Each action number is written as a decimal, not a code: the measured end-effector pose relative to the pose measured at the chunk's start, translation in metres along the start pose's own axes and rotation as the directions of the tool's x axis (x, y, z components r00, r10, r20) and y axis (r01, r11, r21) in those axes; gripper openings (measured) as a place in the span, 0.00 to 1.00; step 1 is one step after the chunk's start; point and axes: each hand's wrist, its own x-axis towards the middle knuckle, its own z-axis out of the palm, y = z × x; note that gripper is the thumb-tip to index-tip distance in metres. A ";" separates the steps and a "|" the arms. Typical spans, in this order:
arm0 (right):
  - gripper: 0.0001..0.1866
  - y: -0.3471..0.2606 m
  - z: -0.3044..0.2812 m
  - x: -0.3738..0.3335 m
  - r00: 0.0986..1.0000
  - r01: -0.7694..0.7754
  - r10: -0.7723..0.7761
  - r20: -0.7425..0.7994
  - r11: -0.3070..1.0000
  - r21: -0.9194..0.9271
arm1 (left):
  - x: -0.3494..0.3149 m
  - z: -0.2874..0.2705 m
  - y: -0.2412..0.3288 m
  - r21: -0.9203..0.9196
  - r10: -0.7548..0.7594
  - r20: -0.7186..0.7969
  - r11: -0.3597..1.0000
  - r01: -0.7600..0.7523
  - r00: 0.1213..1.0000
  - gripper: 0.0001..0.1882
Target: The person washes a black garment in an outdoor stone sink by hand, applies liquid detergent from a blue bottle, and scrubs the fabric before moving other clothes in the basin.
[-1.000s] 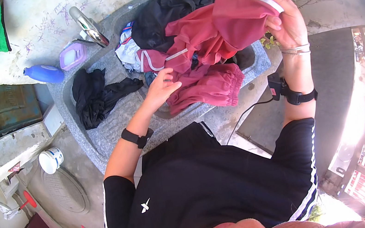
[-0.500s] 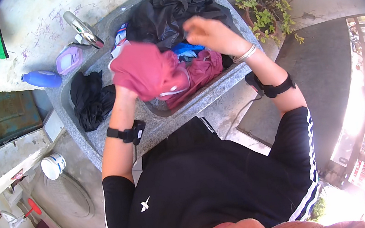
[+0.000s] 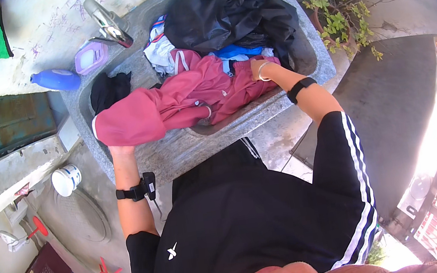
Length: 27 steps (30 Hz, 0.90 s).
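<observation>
A wet-looking pink garment (image 3: 184,94) with white trim stretches across the grey stone sink (image 3: 177,162). Its left end drapes over my left hand (image 3: 121,149), leaving only the wrist and heel of the hand showing; the fingers are hidden beneath the cloth. At the garment's other end, my right hand (image 3: 259,69) is closed on the pink fabric, its fingertips turned down out of sight. Beyond it lie a blue cloth (image 3: 240,51), a white cloth (image 3: 160,54) and a large black garment (image 3: 228,9). Another black cloth (image 3: 110,89) sits at the sink's left.
A chrome faucet (image 3: 109,24) rises at the back edge. Beside it are a purple soap dish (image 3: 91,56) and a blue bottle (image 3: 56,80) lying on its side. A leafy plant (image 3: 339,22) stands right of the sink, and a white bucket (image 3: 66,180) is on the left.
My left hand has moved left and nearer, drawing the pink garment out lengthwise. My right hand has come down from above the pile onto the garment's right part.
</observation>
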 end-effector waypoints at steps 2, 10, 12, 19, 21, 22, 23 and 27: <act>0.26 -0.022 -0.028 -0.019 0.992 0.081 -0.070 0.105 0.991 -0.106 | -0.018 -0.007 0.016 0.111 0.074 -0.042 0.991 -0.069 0.996 0.20; 0.08 0.011 -0.046 -0.011 0.930 0.296 -0.362 -0.068 0.623 0.724 | -0.043 -0.020 0.028 0.705 0.456 -0.386 0.706 -0.062 0.802 0.17; 0.06 0.041 -0.074 -0.063 0.968 0.222 -0.139 -0.211 0.076 0.972 | -0.039 -0.024 0.025 0.959 0.621 -0.214 0.279 0.043 0.754 0.19; 0.06 0.129 -0.142 -0.200 0.767 0.562 0.349 -0.539 0.040 0.826 | 0.002 0.099 -0.064 0.780 0.214 0.518 -0.516 -0.354 0.828 0.34; 0.08 0.148 -0.145 -0.210 0.666 0.481 0.500 -0.553 0.280 0.831 | 0.012 0.105 -0.092 0.702 0.044 0.450 -0.635 -0.323 0.892 0.39; 0.08 0.161 -0.144 -0.210 0.594 0.355 0.520 -0.614 0.515 0.780 | 0.018 0.097 -0.104 0.651 -0.001 0.444 -0.687 -0.323 0.896 0.38; 0.08 0.160 -0.142 -0.208 0.493 0.236 0.537 -0.684 0.675 0.699 | 0.025 0.086 -0.117 0.595 -0.047 0.437 -0.734 -0.328 0.898 0.36; 0.09 0.130 -0.132 -0.179 0.311 -0.121 0.395 -0.864 0.918 0.377 | 0.046 0.061 -0.126 0.448 -0.270 0.118 -0.844 -0.294 0.956 0.20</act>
